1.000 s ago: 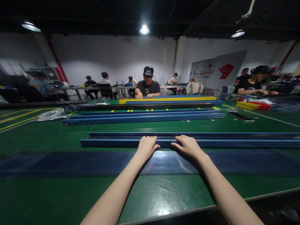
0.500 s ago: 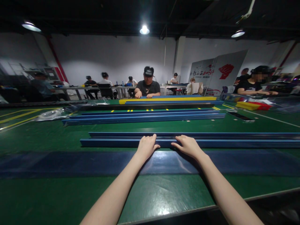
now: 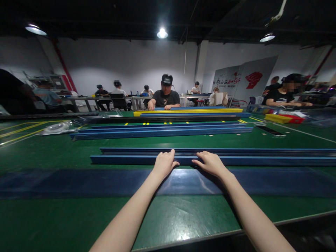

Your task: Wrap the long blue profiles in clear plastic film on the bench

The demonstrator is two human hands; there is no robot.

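A long blue U-shaped channel (image 3: pixel 126 159) lies crosswise on the green table, its open side facing up. My left hand (image 3: pixel 164 163) grips its near wall, fingers over the top edge and thumb in front. To the right, my right hand (image 3: pixel 210 161) holds the same wall in a like way, thumb pointing left. A gap separates the two hands. The fingertips inside the channel are partly hidden. Between the channel and me, a flat translucent bluish strip (image 3: pixel 78 182) stretches across the table beneath my wrists.
Farther back lie more blue channels (image 3: pixel 162 132), a dark bar (image 3: pixel 157 119) and a yellow channel (image 3: pixel 189 111). A phone (image 3: pixel 270 130) rests at right, clear plastic wrapping (image 3: pixel 56 127) at left. Across the table sits a co-worker (image 3: pixel 166 96); several other people sit farther off.
My hands and the blue channel stay where they were. A dark figure has come into view at the far left edge. The co-worker's hand opposite has shifted slightly left.
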